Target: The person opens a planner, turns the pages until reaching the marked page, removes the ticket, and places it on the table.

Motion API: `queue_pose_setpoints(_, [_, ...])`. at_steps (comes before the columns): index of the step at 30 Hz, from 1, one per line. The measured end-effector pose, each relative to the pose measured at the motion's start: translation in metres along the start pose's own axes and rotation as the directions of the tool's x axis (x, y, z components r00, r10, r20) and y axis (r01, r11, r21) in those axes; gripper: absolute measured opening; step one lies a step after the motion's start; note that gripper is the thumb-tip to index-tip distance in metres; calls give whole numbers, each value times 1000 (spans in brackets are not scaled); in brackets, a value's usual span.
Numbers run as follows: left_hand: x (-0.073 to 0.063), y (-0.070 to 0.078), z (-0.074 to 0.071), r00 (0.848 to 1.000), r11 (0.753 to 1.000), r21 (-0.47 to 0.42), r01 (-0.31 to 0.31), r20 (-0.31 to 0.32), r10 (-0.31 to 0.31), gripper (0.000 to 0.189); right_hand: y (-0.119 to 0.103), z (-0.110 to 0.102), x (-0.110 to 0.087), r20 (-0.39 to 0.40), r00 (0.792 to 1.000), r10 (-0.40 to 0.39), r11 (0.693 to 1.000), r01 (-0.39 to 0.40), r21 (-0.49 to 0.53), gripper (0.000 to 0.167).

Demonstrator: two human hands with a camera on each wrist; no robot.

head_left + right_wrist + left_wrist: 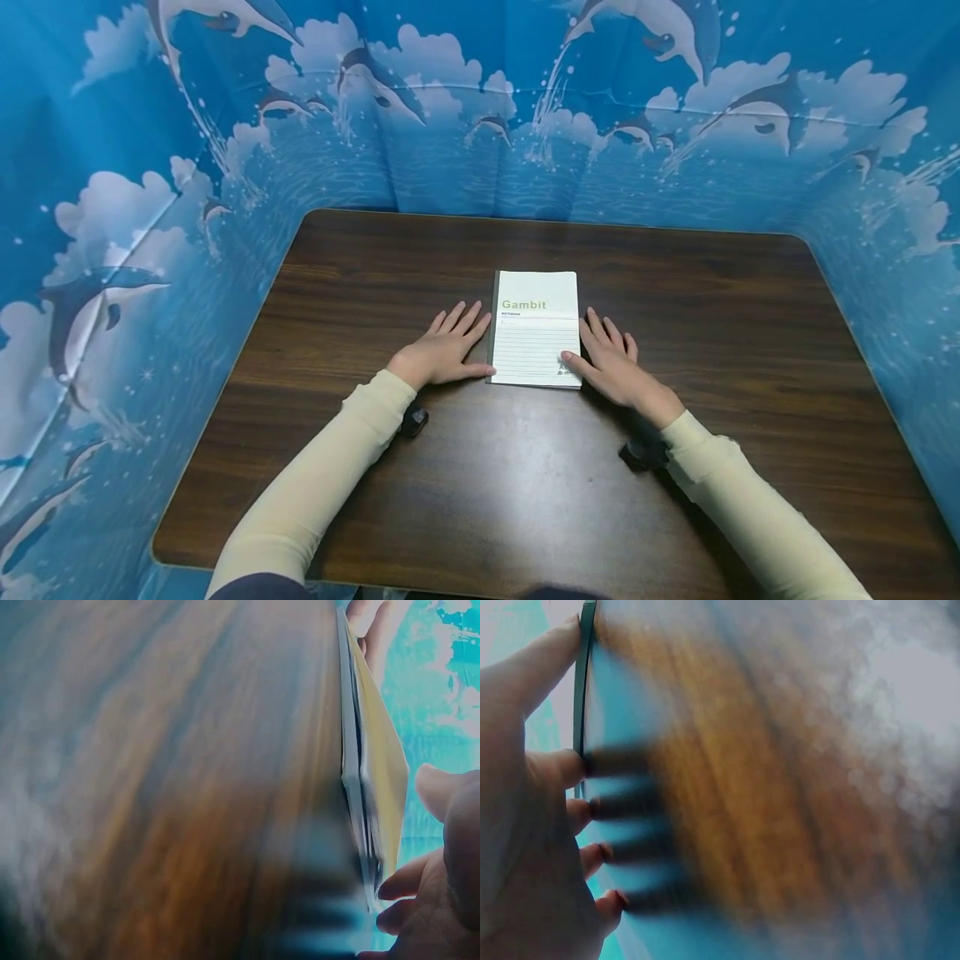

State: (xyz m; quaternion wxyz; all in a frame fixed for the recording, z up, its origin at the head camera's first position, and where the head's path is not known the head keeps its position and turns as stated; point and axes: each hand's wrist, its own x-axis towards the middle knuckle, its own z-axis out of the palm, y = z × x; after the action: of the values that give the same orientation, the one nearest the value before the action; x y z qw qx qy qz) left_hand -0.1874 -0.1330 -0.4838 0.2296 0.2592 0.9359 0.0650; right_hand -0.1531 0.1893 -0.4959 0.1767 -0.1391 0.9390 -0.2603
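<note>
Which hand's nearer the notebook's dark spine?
Left. The left hand is beside the dark spine, thumb at its lower end; the right hand is at the opposite edge of the notebook.

A dark wood-grain table (510, 500) is carrying 1 white notebook (536, 342), lying flat; left hand (442, 350) is resting beside the notebook's spine, right hand (618, 372) beside its opposite edge

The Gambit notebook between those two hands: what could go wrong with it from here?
With the left hand and the right hand flanking the Gambit notebook on the table, an uneven push might skew it. The right thumb reaches over its lower right corner and could bend the cover. Layers show at the notebook's edge, so they might slip apart.
</note>
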Motion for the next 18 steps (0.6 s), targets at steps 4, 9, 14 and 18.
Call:
queue_pose_setpoints(4, [0, 0, 0, 1000, 1000, 4, -4, 5, 4, 99, -4, 1, -2, -1, 1000, 6, 1000, -6, -1, 90])
queue_pose_setpoints(9, [0, -1, 0, 1000, 1000, -14, -15, 7, 15, 99, -10, 0, -4, -54, 998, 16, 1000, -16, 2, 84])
queue_pose_setpoints(14, [-1, -2, -1, 1000, 1000, -20, -20, 8, 20, 98, -16, -3, -3, -233, 971, 47, 999, -42, 25, 56])
queue_pose_setpoints(18, [-3, 0, -2, 1000, 1000, -16, -20, 6, 20, 99, -17, -4, 2, -304, 949, 88, 994, -62, 93, 36])
